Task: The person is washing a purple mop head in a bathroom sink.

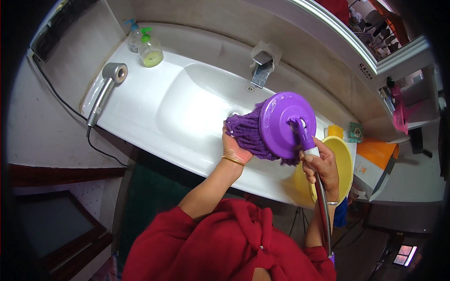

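Observation:
A purple mop (pixel 287 124) is tilted over the white sink, its round plastic disc facing up toward me and its yarn strands pointing left. My right hand (pixel 323 166) is wrapped round the handle just below the joint with the disc. The handle runs down past my right forearm. At the strands' left end, my left hand (pixel 235 147) cups the yarn from below. Its fingers are mostly hidden behind the strands. The white sink (pixel 173 100) lies under the mop head, with a chrome faucet (pixel 262 68) behind it.
Two pump bottles, one green-topped (pixel 152 51) and one blue-topped (pixel 134 37), stand at the far left corner. A hair dryer (pixel 105 89) with a cord lies on the left ledge. On the right are a yellow basin (pixel 344 164) and an orange-and-white bag (pixel 377 161).

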A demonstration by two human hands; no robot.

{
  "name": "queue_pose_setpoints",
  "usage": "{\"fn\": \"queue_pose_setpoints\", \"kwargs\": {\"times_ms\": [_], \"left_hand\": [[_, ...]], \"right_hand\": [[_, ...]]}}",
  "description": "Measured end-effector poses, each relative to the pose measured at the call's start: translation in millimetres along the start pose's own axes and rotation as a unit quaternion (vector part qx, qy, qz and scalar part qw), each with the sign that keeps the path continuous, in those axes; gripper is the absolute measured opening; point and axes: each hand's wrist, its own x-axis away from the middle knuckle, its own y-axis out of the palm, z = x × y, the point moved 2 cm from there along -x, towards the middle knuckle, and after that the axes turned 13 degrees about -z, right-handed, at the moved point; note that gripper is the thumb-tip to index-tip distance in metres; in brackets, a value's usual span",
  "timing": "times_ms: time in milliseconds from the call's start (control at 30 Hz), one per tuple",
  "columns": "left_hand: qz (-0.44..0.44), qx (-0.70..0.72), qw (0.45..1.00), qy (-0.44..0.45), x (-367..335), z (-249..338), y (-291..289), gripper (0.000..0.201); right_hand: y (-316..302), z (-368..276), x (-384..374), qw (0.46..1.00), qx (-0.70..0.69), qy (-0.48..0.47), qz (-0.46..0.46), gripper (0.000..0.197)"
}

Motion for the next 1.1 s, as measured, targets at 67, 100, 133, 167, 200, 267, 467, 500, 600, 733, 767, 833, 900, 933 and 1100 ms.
{"fn": "queue_pose_setpoints", "kwargs": {"times_ms": [67,100,133,167,200,267,467,500,600,733,767,833,900,933,1100], "left_hand": [[0.071,-0.003,0.997,0.002,11,2,13,0.061],[0.142,-0.007,0.990,0.004,16,2,19,0.063],[0.094,-0.001,0.996,-0.003,17,4,25,0.067],[0.094,-0.001,0.996,-0.002,16,1,28,0.067],[0.012,-0.037,0.999,-0.026,12,-5,34,0.069],[-0.063,-0.114,0.989,-0.077,6,-17,38,0.075],[-0.087,-0.177,0.975,-0.103,-9,-20,61,0.080],[-0.078,-0.191,0.973,-0.100,-10,-21,60,0.081],[-0.095,-0.179,0.975,-0.093,-15,-24,50,0.059],[-0.156,-0.072,0.979,-0.111,-19,-25,31,0.044],[-0.155,-0.072,0.979,-0.109,-20,-24,25,0.044],[-0.204,0.031,0.968,-0.141,-19,-25,28,0.046],[-0.134,-0.089,0.978,-0.134,-15,-24,36,0.046],[-0.062,-0.207,0.969,-0.124,-12,-22,40,0.046],[-0.102,-0.135,0.976,-0.140,-14,-15,30,0.045]], "right_hand": [[-2,-2,0,1.000,0.010,-0.002,0.011,0.048],[-3,-3,1,1.000,0.010,-0.002,0.013,0.048],[-4,-4,0,1.000,-0.001,-0.007,0.016,0.047],[-4,-5,-1,1.000,-0.012,-0.013,0.019,0.047],[-4,-5,-2,1.000,-0.013,-0.019,0.020,0.046],[2,-3,-4,1.000,-0.007,-0.015,0.007,0.047],[11,-2,-6,1.000,-0.015,0.006,-0.026,0.049],[11,-1,-7,0.999,-0.018,0.010,-0.027,0.049],[17,-3,-9,0.999,-0.004,0.006,-0.036,0.050],[19,-3,-12,0.999,0.017,0.035,-0.033,0.050],[20,-3,-14,0.999,0.017,0.033,-0.033,0.050],[20,0,-17,0.999,0.016,0.032,-0.033,0.050],[19,2,-20,0.999,0.019,0.030,-0.024,0.050],[19,3,-20,0.999,0.018,0.032,-0.024,0.050],[23,4,-26,0.998,0.019,0.045,-0.042,0.050]]}}
